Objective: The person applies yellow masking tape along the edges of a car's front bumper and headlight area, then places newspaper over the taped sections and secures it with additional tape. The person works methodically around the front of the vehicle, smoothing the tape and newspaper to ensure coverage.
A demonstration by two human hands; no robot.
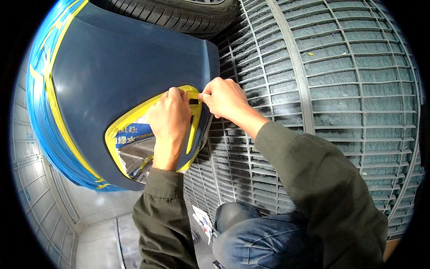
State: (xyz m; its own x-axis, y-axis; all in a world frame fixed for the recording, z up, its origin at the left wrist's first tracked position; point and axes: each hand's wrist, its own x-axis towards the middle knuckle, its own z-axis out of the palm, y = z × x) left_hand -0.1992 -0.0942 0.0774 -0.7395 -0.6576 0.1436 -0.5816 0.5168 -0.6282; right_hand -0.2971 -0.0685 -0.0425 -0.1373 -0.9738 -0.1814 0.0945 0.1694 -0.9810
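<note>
A dark blue-grey car bumper (pixel 121 62) fills the upper left, with an opening edged in yellow masking tape (pixel 134 110). Printed newspaper (pixel 139 152) covers the inside of that opening. My left hand (pixel 170 123) is closed at the tape's upper edge, its fingertips pressed on the strip. Just to its right, my right hand (pixel 226 99) pinches the tape at the opening's corner beside the bumper edge. A short gap separates the two hands, and more yellow tape hangs below them. The fingers partly hide the strip between them.
Blue plastic sheeting (pixel 40 107), bordered with yellow tape, wraps the car at the left. A tyre (pixel 174 18) stands beyond the bumper. Metal floor grating (pixel 331 80) spreads to the right. My bent knee (pixel 251 242) in denim is below, near a white printed paper (pixel 204 222).
</note>
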